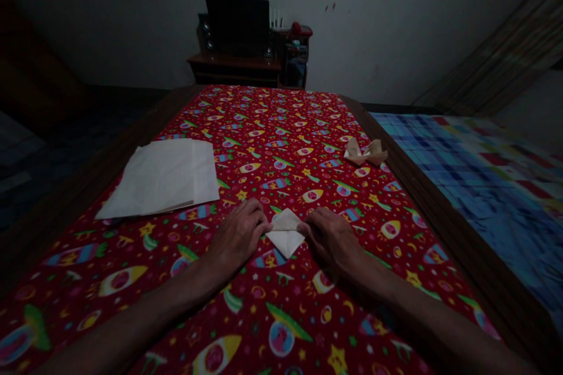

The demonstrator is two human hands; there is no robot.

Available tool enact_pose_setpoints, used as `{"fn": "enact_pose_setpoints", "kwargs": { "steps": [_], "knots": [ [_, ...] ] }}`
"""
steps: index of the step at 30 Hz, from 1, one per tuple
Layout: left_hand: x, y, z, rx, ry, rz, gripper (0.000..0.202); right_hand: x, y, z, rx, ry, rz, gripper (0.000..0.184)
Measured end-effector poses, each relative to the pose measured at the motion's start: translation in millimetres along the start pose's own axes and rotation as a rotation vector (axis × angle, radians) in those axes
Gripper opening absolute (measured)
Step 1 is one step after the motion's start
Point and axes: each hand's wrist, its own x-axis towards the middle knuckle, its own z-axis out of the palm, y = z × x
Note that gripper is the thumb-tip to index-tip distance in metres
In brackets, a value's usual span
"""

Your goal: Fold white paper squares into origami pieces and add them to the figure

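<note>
A small folded paper (pixel 287 237), diamond-shaped with a crease or edge across its middle, lies at the centre of the patterned red tablecloth (pixel 281 281). My left hand (pixel 241 229) pinches its left corner between curled fingers and thumb. On the opposite side my right hand (pixel 331 233) has its fingers closed on the right corner. Both wrists rest low over the cloth. To the left of my left hand lies a stack of white paper sheets (pixel 165 179). Beyond my right hand stands a folded paper boat-like shape (pixel 366 152) with two raised ends.
At the table's far end, a dark monitor (pixel 237 20) stands on a wooden desk (pixel 235 64) between speakers. A red telephone (pixel 301 29) sits beside it. On the right is a bed with a blue checked sheet (pixel 440 170). Brown wood (pixel 396 158) edges the table.
</note>
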Motion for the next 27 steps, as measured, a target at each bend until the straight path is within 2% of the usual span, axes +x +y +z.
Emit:
{"fn": "enact_pose_setpoints", "kwargs": {
  "steps": [5,11,19,27],
  "knots": [
    [0,5,1.2,0.145,0.007,-0.02,0.016,-2,-3,-1,-0.047,-0.015,0.019,0.024],
    [-1,5,0.7,0.155,0.015,-0.008,0.011,-4,-5,-2,-0.032,-0.038,0.035,0.021],
    [-1,5,-0.3,0.078,0.012,0.014,0.012,-3,-3,-8,0.221,-0.028,0.13,0.016],
    [-1,2,1.5,0.03,0.035,0.005,0.013,-10,3,-3,0.425,-0.011,0.185,0.01]
  ]
}}
